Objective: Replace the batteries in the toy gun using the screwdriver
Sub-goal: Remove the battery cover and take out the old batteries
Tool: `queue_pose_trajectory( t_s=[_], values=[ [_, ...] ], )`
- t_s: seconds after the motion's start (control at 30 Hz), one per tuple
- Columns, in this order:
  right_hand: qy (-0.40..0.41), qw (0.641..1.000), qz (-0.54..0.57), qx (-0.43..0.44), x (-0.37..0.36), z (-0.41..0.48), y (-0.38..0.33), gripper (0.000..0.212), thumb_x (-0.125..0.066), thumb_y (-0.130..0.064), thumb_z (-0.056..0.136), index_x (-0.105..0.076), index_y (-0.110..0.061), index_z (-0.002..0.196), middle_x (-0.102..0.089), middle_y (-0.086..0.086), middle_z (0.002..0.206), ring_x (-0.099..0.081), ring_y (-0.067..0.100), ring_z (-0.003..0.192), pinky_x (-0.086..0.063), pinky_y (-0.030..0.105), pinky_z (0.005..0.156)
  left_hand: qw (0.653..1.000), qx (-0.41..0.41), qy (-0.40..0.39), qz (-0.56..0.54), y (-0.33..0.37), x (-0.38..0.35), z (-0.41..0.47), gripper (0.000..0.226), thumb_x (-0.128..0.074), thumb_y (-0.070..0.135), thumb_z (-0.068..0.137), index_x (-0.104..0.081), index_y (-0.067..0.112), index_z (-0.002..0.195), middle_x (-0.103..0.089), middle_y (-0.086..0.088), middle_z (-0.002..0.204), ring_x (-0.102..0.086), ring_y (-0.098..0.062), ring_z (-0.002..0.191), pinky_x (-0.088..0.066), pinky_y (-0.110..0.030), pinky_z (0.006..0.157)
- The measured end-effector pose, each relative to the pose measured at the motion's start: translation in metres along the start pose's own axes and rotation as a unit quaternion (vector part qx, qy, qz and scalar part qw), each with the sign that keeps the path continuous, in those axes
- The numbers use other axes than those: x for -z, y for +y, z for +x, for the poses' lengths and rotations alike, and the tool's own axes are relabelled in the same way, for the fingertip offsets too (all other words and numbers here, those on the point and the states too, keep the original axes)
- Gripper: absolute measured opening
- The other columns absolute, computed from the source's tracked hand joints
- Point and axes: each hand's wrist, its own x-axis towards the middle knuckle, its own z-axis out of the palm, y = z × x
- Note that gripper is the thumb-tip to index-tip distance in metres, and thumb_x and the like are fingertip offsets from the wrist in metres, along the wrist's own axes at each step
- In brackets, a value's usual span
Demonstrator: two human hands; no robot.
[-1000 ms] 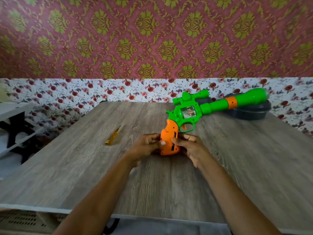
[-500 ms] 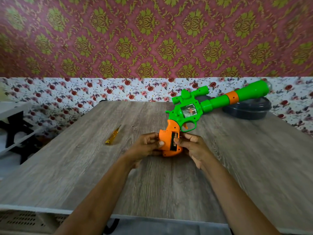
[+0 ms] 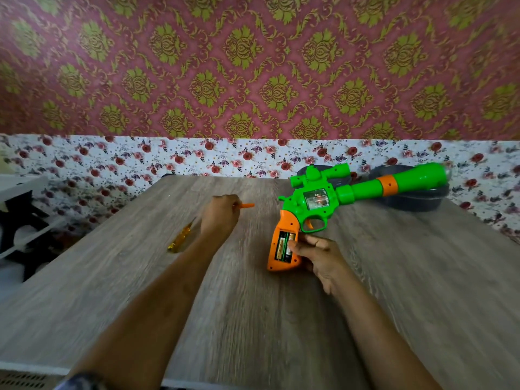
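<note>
site type: private home, ordinary room. grounds: 2 decorative wallpapers meet at horizontal seam, maroon damask paper [image 3: 253, 66] with olive medallions above, white rose-print paper [image 3: 197, 159] below. grey wood-grain table [image 3: 422, 277] set close to wall. white shelf unit [image 3: 22, 184] on dark frame at left edge. child's plastic toy gun [image 3: 318, 198] at table, barrel across dark round container [image 3: 413, 204] at rear right.

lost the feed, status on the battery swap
Left hand pinches orange cover. Right hand grips toy gun, batteries exposed. Screwdriver on table, nothing blocking.
</note>
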Motion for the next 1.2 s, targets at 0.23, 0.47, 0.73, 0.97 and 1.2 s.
queue_pose_trajectory(
  t_s=[0.23,0.47,0.73,0.97,1.2],
  values=[
    [-0.021,1.0,-0.003,0.003,0.002,0.005,0.003,0.021,-0.062,0.005,0.078,-0.068,-0.015,0.083,-0.071,-0.007,0.062,-0.066,0.001,0.058,-0.055,0.018,0.064,0.99,0.022,-0.091,0.104,-0.007,-0.026,0.005,0.018,-0.052,0.011,0.092,-0.064,0.011,0.104,-0.066,-0.013,0.103,-0.062,-0.028,0.092,-0.043,-0.032,0.068],
    [-0.024,1.0,-0.01,0.009,0.002,0.004,0.001,0.018,-0.063,0.002,0.079,-0.068,-0.013,0.085,-0.07,-0.008,0.061,-0.066,0.002,0.057,-0.055,0.017,0.061,0.907,0.113,-0.195,-0.356,0.025,0.015,-0.034,0.029,-0.062,0.029,0.09,-0.067,0.013,0.113,-0.069,-0.007,0.107,-0.066,-0.018,0.092,-0.054,-0.027,0.077],
    [-0.043,0.999,-0.021,0.024,-0.005,-0.009,-0.003,0.026,-0.063,0.003,0.078,-0.067,-0.004,0.102,-0.073,0.0,0.075,-0.066,0.007,0.067,-0.054,0.022,0.073,0.834,0.127,-0.35,-0.407,0.036,0.025,-0.071,0.02,-0.069,0.008,0.083,-0.066,0.016,0.101,-0.071,0.004,0.087,-0.067,-0.003,0.077,-0.056,-0.019,0.065],
    [-0.101,0.99,0.094,0.041,-0.009,-0.014,-0.011,0.031,-0.069,-0.015,0.071,-0.063,-0.013,0.101,-0.074,-0.004,0.082,-0.069,0.007,0.074,-0.056,0.021,0.067,0.839,0.11,-0.306,-0.437,0.037,0.021,-0.084,0.017,-0.065,-0.003,0.084,-0.063,0.012,0.092,-0.069,0.0,0.081,-0.066,-0.004,0.066,-0.055,-0.018,0.059],
    [-0.037,0.987,0.152,0.047,-0.006,-0.005,-0.013,0.023,-0.058,-0.035,0.078,-0.061,-0.018,0.093,-0.074,-0.006,0.074,-0.07,0.008,0.07,-0.054,0.019,0.055,0.845,0.089,-0.277,-0.448,0.035,0.016,-0.09,0.02,-0.067,0.001,0.083,-0.066,0.013,0.099,-0.07,-0.002,0.089,-0.068,-0.008,0.075,-0.058,-0.022,0.07]
  ],
)
